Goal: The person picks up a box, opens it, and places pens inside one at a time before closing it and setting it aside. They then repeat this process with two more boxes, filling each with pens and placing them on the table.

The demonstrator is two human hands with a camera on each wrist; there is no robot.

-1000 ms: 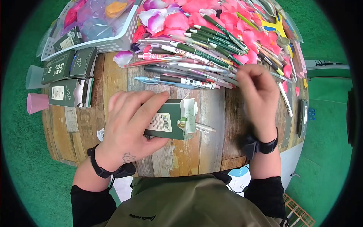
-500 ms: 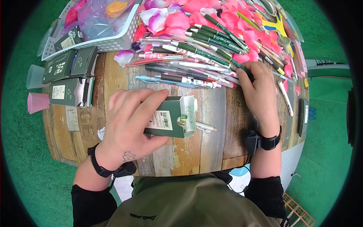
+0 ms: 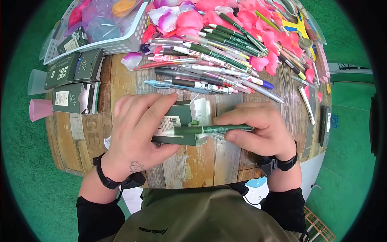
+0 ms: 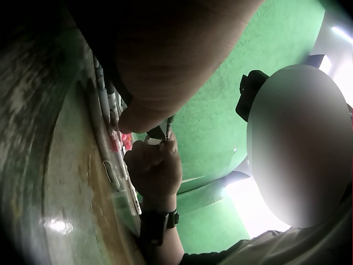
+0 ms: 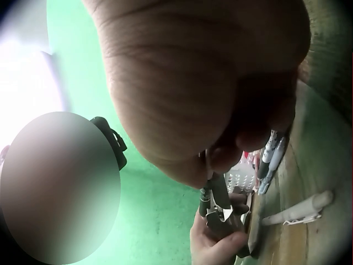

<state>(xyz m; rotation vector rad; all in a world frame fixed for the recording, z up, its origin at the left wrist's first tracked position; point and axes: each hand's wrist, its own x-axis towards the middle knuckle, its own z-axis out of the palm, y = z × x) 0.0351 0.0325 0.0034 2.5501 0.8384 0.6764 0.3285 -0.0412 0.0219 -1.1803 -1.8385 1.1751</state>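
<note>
Across the table's front, my left hand [image 3: 135, 131] grips a dark green cardboard box [image 3: 185, 109] lying on its side, with its torn white end facing right. Between right thumb and fingers, my right hand [image 3: 262, 127] pinches a dark green pen [image 3: 215, 129]. The pen lies level in front of the box's opening, and its left end overlaps the barcode label in the head view. In the right wrist view, a pale clip pen [image 5: 300, 208] rests on the tabletop beside the box.
Behind the hands spreads a pile of pens [image 3: 209, 74], with pink petals [image 3: 242, 24] beyond. At left stand several green boxes [image 3: 74, 99], a pink cup [image 3: 40, 110] and a white perforated basket [image 3: 121, 47]. A dark narrow box [image 3: 325, 127] lies at the right edge.
My right hand reached to the pen pile, picked up a green pen there and brought it left and nearer, up to the box. My left hand and the box stayed nearly still.
</note>
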